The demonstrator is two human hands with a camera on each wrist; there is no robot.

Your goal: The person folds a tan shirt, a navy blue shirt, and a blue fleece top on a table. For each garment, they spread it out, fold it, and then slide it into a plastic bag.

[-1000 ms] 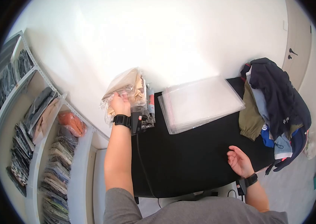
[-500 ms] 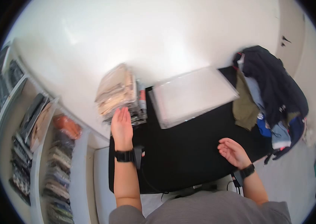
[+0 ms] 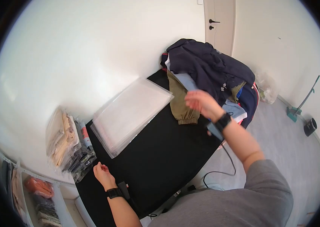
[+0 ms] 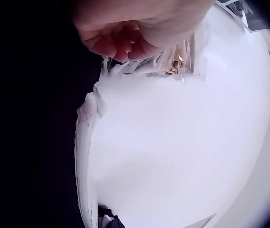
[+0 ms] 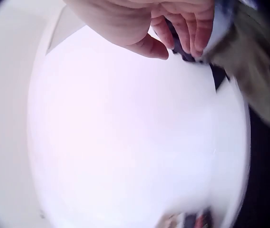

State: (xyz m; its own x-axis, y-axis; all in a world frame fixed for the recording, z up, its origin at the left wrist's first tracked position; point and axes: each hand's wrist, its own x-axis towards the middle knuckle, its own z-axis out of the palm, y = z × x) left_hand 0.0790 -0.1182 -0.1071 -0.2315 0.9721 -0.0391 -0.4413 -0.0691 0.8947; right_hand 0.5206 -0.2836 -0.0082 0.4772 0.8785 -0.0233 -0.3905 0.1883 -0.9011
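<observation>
Over rumpled clothes (image 3: 214, 70) and black tabletop (image 3: 160, 151), bare hands (image 3: 204, 104), glossy plastic (image 3: 133, 111).

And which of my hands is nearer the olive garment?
Right. Your right hand overlaps the olive garment's edge in the head view; your left hand is across the black table, near the bagged clothes.

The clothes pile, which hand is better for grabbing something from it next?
Probably the right hand. It's empty and right beside the olive garment in the clothes pile. The left hand looks empty too, but it's farther away, near the bagged clothes.
</observation>
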